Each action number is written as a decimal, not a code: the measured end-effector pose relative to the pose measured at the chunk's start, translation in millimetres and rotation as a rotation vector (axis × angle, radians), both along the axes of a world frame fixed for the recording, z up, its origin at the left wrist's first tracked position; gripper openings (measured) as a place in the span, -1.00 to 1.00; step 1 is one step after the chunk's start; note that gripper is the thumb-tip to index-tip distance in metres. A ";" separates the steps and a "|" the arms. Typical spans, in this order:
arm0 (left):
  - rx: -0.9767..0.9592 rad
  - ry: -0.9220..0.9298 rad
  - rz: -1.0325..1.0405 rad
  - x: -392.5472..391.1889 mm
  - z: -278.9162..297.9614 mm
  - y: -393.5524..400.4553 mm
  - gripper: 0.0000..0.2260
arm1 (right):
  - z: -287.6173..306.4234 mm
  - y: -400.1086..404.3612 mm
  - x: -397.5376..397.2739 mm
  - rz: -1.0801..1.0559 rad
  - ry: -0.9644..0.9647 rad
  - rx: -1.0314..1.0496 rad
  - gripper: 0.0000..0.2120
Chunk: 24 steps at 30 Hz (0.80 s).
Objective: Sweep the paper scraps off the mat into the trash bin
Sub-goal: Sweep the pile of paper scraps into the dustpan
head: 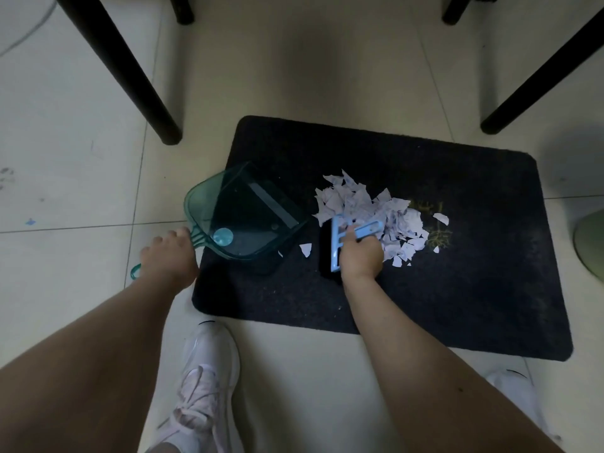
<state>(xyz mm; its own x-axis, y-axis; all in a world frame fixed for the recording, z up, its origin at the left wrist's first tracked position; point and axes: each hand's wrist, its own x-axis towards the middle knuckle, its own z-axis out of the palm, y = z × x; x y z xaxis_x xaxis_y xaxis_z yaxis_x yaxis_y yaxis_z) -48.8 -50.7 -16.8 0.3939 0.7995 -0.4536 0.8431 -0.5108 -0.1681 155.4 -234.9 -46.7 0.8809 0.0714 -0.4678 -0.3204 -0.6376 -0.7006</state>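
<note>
Head view, looking down at a dark rectangular floor mat [457, 289] on pale tiles. Torn white paper scraps [369, 210] sit heaped near the mat's middle, with a few strays: one scrap off the heap's far side and one just beside the brush toward the pan. Right hand [359, 253] grips the handle of a light-blue plastic hand brush [340, 240], fingers curled round it, the brush's long axis running roughly front to back along the heap's pan-side edge. Left hand [168, 256] holds the handle of a translucent teal plastic dustpan [242, 214], which overlaps the mat's left edge, mouth open toward the heap. Key relation: most of the heap lies beyond the brush, away from the pan, so the brush likely needs to go round behind the scraps before pulling them panward. Right hand is nearer the scraps. No trash bin clearly seen.
</note>
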 end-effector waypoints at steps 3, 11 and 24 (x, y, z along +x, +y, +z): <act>-0.019 -0.070 0.115 -0.5 -3.9 0.9 -0.71 | -2.3 -5.4 3.4 -0.040 -0.010 0.042 -0.72; -0.072 -0.119 0.118 15.3 -10.2 -9.0 -0.68 | -13.8 -2.3 -4.9 0.293 0.036 -0.094 -0.69; -0.100 -0.115 -0.009 14.4 -7.0 -11.6 -0.69 | 13.8 -13.5 45.5 0.053 -0.104 0.003 -0.71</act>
